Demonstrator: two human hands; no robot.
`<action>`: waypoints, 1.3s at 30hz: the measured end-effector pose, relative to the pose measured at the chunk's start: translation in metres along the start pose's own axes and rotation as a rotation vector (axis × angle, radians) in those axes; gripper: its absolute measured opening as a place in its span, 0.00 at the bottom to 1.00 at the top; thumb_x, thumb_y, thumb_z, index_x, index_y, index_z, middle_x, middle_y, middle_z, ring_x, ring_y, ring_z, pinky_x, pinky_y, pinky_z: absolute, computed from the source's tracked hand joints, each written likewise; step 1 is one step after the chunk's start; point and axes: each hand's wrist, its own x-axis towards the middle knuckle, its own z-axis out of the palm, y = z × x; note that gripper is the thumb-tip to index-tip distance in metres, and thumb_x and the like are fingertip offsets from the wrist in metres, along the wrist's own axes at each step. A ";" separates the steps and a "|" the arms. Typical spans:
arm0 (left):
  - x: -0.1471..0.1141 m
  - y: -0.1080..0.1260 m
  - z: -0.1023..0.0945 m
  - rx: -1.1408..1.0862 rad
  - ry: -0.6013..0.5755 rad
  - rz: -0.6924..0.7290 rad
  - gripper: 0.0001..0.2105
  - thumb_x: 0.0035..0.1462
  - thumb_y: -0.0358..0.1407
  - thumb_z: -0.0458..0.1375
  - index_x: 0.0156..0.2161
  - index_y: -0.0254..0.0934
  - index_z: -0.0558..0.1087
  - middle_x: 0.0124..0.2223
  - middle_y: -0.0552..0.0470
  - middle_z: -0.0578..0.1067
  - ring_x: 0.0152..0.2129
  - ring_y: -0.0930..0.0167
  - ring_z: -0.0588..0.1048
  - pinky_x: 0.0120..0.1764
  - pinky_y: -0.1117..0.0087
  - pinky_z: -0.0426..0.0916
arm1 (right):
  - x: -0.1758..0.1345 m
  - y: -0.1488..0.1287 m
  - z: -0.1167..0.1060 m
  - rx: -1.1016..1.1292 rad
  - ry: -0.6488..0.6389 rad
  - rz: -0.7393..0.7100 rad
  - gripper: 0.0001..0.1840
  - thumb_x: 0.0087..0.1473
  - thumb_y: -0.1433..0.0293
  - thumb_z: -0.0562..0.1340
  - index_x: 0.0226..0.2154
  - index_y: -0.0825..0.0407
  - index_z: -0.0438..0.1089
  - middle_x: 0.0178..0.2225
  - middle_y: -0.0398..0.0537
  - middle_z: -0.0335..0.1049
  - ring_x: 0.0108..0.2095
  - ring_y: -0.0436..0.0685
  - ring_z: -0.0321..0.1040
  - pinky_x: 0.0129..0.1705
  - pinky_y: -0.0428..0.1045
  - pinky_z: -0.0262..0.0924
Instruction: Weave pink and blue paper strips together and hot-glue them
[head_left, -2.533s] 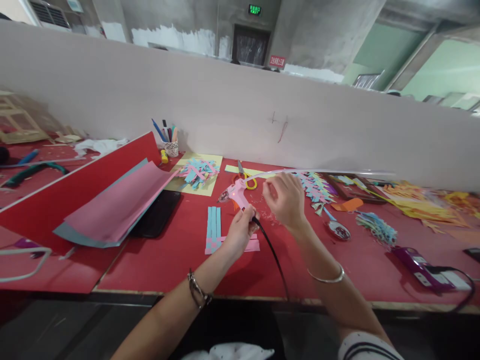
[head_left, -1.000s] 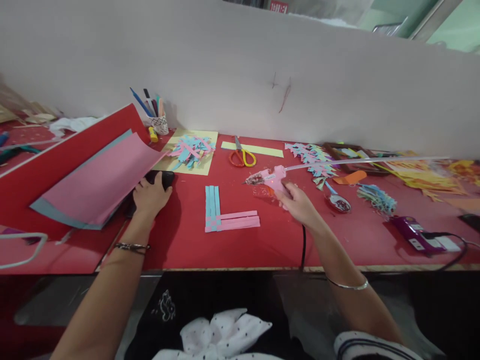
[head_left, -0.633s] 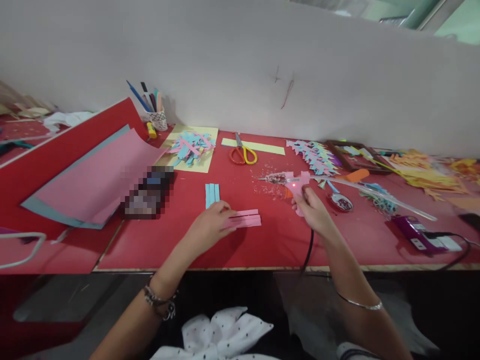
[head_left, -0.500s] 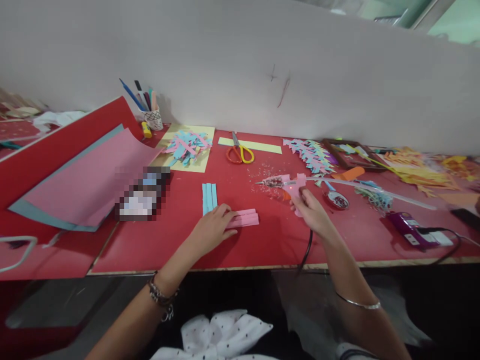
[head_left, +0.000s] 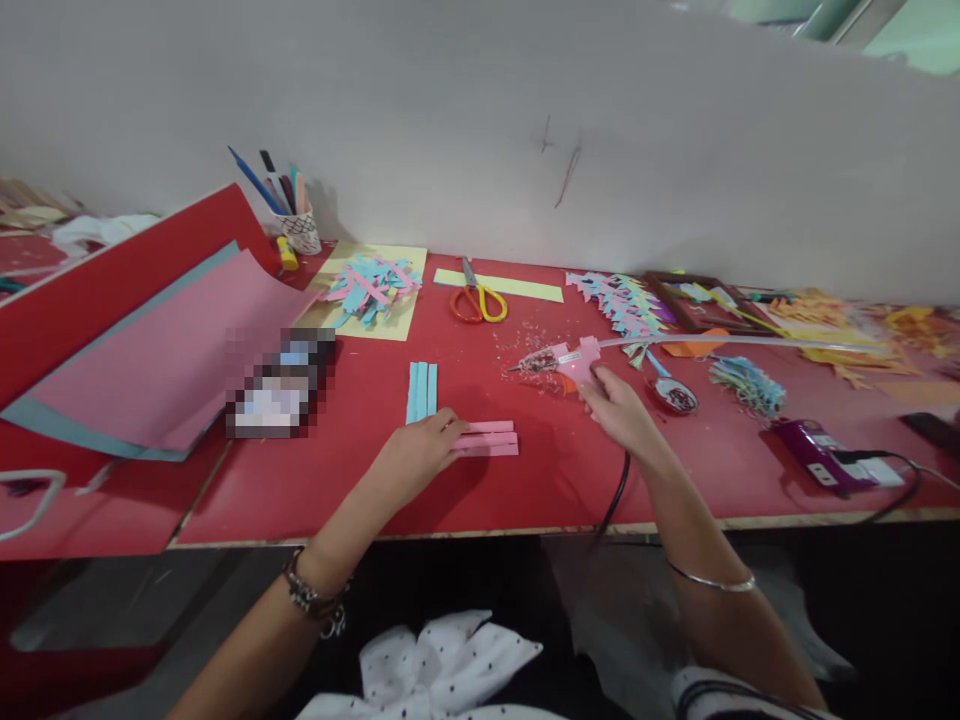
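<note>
My right hand (head_left: 616,408) is closed around the handle of a pink glue gun (head_left: 574,358). Its nozzle points left, just above the red tabletop, and a long clear glue stick (head_left: 720,342) sticks out of its back. Pink folded paper strips (head_left: 491,438) lie side by side in front of me. The fingers of my left hand (head_left: 421,448) are drawn together on their left end, partly hiding it. Just behind that hand, light blue folded strips (head_left: 422,390) lie pointing away from me.
Scissors (head_left: 478,303) lie by a pale yellow strip (head_left: 525,289) near the wall. Cut paper pieces (head_left: 375,287) are heaped at the back left. A pen cup (head_left: 300,232), a spoon (head_left: 673,392), a wooden frame (head_left: 675,310) and a purple power box (head_left: 817,455) stand around. A cord hangs over the front edge.
My left hand's fingers have drawn in at the left end of the pink strips, where the thumb was stretched out before. The glue gun has shifted slightly, its glue stick swinging up to level.
</note>
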 end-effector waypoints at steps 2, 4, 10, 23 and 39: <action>-0.002 0.001 -0.004 0.034 -0.047 -0.023 0.11 0.59 0.33 0.47 0.44 0.34 0.66 0.42 0.48 0.70 0.33 0.70 0.73 0.30 0.74 0.66 | 0.001 -0.003 0.000 -0.024 0.000 0.028 0.23 0.46 0.62 0.52 0.43 0.56 0.63 0.31 0.53 0.69 0.33 0.58 0.68 0.31 0.51 0.61; -0.004 0.001 -0.006 0.034 -0.077 -0.026 0.09 0.58 0.30 0.46 0.41 0.34 0.68 0.42 0.49 0.70 0.34 0.71 0.73 0.31 0.74 0.66 | 0.003 -0.003 0.000 -0.046 0.015 0.023 0.24 0.47 0.61 0.52 0.45 0.56 0.62 0.31 0.53 0.69 0.32 0.58 0.68 0.31 0.51 0.61; -0.010 0.001 -0.002 0.057 0.057 -0.048 0.08 0.55 0.28 0.49 0.37 0.35 0.70 0.42 0.48 0.70 0.39 0.68 0.70 0.37 0.71 0.66 | 0.007 -0.001 0.000 -0.111 0.056 -0.077 0.23 0.47 0.59 0.52 0.42 0.56 0.64 0.35 0.54 0.70 0.35 0.59 0.67 0.34 0.52 0.61; -0.027 -0.018 0.015 0.020 0.329 -0.228 0.13 0.57 0.34 0.44 0.34 0.34 0.72 0.34 0.46 0.73 0.32 0.67 0.71 0.34 0.69 0.65 | 0.007 -0.015 0.006 -0.314 0.110 -0.246 0.22 0.43 0.60 0.56 0.39 0.58 0.65 0.35 0.57 0.70 0.34 0.61 0.67 0.33 0.51 0.59; -0.019 -0.030 -0.003 -0.429 0.186 -0.522 0.23 0.58 0.39 0.36 0.36 0.36 0.73 0.26 0.49 0.76 0.26 0.68 0.74 0.29 0.73 0.63 | 0.002 -0.030 0.009 -0.373 0.099 -0.221 0.21 0.44 0.61 0.56 0.40 0.56 0.64 0.35 0.55 0.71 0.34 0.62 0.68 0.33 0.51 0.58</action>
